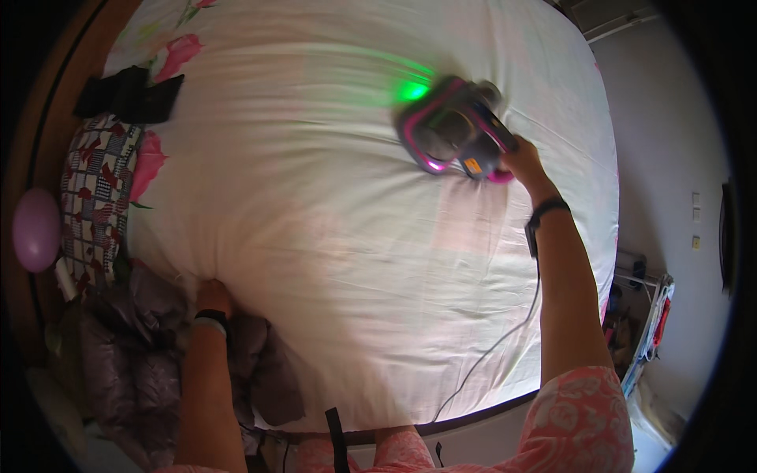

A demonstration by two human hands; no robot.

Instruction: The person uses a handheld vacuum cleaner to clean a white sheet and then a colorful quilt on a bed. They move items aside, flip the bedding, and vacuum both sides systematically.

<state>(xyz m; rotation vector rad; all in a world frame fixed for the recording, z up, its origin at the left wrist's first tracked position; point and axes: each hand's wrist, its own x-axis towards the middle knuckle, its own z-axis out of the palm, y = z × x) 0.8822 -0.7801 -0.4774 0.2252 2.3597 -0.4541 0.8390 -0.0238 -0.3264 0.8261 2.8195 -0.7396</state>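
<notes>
My right hand [523,159] grips the rear handle of a handheld mattress vacuum cleaner [434,133], dark grey with magenta trim. The vacuum rests on a pale floral bed sheet [331,177], blurred by motion. A green light glows on the sheet at its far-left edge, and a small pinkish-white light shines on its near corner. From it a thin grey power cord [502,338] trails towards the bed's near edge. My left hand [213,297] presses on the sheet beside a dark puffy jacket [133,349]; creases spread out from it, and its fingers are hard to make out.
Along the left side lie a patterned pillow [97,189], a black cloth item [130,94] and a pink balloon [36,230] by the wooden headboard [56,77]. A rack [647,325] with items stands right of the bed, near the wall [656,148]. A black strap [336,437] hangs before me.
</notes>
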